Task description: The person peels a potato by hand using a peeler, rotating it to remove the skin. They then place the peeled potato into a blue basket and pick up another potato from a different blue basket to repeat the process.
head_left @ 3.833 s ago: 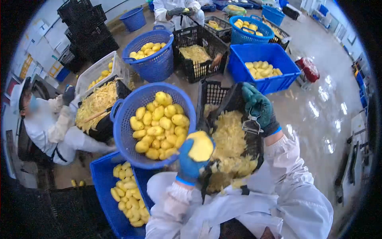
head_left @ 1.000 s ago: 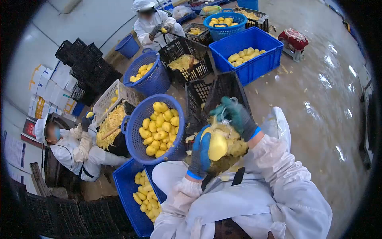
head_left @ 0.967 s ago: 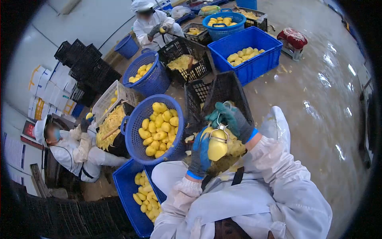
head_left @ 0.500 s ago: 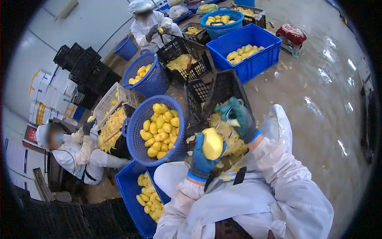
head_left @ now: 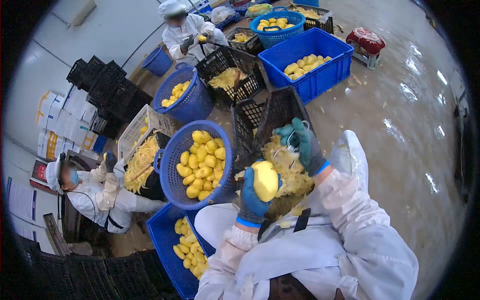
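Note:
In the head view, my left hand [head_left: 251, 204], in a blue glove, is closed around a large yellow potato [head_left: 266, 181] that looks peeled. My right hand [head_left: 306, 145], in a green and dark glove, grips a metal peeler [head_left: 291, 148], partly covered by the fingers. The peeler is up and to the right of the potato, apart from it. Below both hands, a heap of potato peelings [head_left: 285, 167] lies in a black crate [head_left: 287, 107]. Left of my left hand stands a blue perforated basket [head_left: 172, 172] full of yellow potatoes [head_left: 202, 162].
A blue bin [head_left: 167, 225] with potatoes is by my left knee. Ahead stand a blue crate [head_left: 325, 75], a basket [head_left: 187, 107] and a black crate of peelings [head_left: 255, 75]. Two co-workers [head_left: 192, 35] sit at the left and far side. Wet floor [head_left: 385, 125] lies right.
My right hand has moved slightly up and right with the peeler, away from the potato. The potato in my left hand has turned and shifted a little left.

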Demonstrator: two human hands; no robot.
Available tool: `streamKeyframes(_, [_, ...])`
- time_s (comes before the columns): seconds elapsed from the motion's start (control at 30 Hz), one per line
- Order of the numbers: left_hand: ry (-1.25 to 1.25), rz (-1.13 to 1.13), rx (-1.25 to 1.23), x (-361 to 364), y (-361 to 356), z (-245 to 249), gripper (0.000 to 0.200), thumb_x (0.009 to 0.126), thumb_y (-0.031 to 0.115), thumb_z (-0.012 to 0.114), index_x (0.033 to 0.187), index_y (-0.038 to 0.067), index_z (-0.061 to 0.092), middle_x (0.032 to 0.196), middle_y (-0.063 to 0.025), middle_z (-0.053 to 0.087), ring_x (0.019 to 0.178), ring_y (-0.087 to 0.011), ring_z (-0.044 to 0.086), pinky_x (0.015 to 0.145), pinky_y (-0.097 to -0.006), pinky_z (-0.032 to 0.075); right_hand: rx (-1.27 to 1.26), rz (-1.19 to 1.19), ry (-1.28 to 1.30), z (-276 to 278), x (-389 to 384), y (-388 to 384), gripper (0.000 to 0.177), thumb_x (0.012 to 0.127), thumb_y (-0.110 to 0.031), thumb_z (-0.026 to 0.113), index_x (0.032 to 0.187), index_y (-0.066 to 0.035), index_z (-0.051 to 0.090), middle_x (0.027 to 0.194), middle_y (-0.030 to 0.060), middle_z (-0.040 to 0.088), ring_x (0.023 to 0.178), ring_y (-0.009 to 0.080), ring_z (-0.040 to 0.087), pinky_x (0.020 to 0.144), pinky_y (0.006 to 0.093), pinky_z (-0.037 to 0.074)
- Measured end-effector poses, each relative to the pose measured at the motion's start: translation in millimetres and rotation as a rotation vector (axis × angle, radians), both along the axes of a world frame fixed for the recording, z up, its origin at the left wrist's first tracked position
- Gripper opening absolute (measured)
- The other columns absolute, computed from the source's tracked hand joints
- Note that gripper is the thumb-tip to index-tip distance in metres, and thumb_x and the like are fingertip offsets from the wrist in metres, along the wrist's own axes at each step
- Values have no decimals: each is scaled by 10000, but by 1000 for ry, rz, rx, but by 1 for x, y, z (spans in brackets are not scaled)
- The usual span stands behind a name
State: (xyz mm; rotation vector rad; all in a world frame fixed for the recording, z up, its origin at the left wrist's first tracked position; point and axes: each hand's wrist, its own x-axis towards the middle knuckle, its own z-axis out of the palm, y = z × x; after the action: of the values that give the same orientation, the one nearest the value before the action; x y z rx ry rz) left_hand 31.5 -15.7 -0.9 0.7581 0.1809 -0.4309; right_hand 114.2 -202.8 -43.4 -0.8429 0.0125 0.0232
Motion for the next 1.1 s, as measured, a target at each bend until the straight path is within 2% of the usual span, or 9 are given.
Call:
streamKeyframes(0.27, [72, 23, -51, -4, 1, 2, 471, 947, 445, 488, 1235, 71, 501, 1127, -107, 594, 1010, -269, 593, 888, -393, 505, -88, -104, 51, -6, 5, -14, 457, 962, -411, 482, 860, 1, 653, 892, 147, 684, 775, 156, 641, 767, 299, 506])
streamKeyframes(0.33, [-286, 54, 335, -10, -8, 8, 457, 952, 435, 476, 1232, 75, 500, 1131, -115, 591, 1011, -267, 589, 890, -391, 503, 24, 74, 12, 20, -21, 16, 443, 959, -411, 489, 846, -12, 645, 881, 128, 688, 751, 154, 636, 758, 295, 507])
streamKeyframes(0.4, [173, -30, -316, -2, -9, 7, 400, 932, 305, 554, 1223, 42, 477, 1145, -143, 579, 1020, -247, 581, 876, -361, 499, 93, 164, -3, 18, -22, 32, 448, 962, -423, 476, 843, -24, 640, 858, 110, 688, 746, 161, 633, 762, 296, 504])
streamKeyframes(0.47, [-307, -18, 419, -16, -16, 24, 393, 895, 208, 609, 1210, 19, 470, 1143, -145, 578, 1021, -232, 578, 869, -344, 492, 176, 25, 43, 0, -3, 6, 466, 967, -424, 464, 860, -9, 646, 848, 115, 684, 766, 171, 639, 778, 299, 500])
streamKeyframes(0.57, [-121, -38, 186, -4, -6, 27, 421, 826, 84, 675, 1185, -3, 473, 1123, -136, 591, 986, -216, 590, 857, -320, 483, 259, 40, -63, 7, -3, 5, 435, 965, -398, 479, 869, -6, 641, 833, 129, 680, 757, 196, 655, 750, 328, 520])
streamKeyframes(0.6, [-457, -28, 612, -8, -12, 28, 411, 850, 128, 660, 1196, 7, 476, 1122, -139, 591, 977, -221, 593, 859, -321, 486, 226, 97, -42, 7, -10, 24, 413, 960, -390, 492, 867, -13, 633, 836, 142, 681, 726, 212, 660, 724, 346, 535])
streamKeyframes(0.7, [-418, -67, 595, -12, -14, 20, 480, 930, 408, 523, 1231, 36, 486, 1128, -160, 592, 953, -248, 606, 820, -350, 526, 73, 98, 1, 18, -8, 25, 408, 959, -389, 491, 852, -18, 622, 859, 153, 683, 714, 220, 663, 699, 362, 548])
streamKeyframes(0.8, [127, -119, -116, -4, 5, 3, 588, 933, 532, 441, 1205, 15, 501, 1130, -155, 599, 946, -247, 616, 761, -343, 549, 211, -7, 15, 27, -2, -1, 419, 957, -393, 491, 855, -9, 627, 891, 154, 685, 737, 198, 654, 697, 371, 548])
streamKeyframes(1.1, [-209, -42, 281, -11, -2, 17, 379, 805, 102, 680, 1130, -5, 517, 1066, -132, 609, 968, -228, 613, 868, -346, 480, 93, 48, -19, 19, -8, 13, 349, 961, -356, 489, 840, -53, 611, 829, 121, 680, 696, 187, 642, 691, 346, 541])
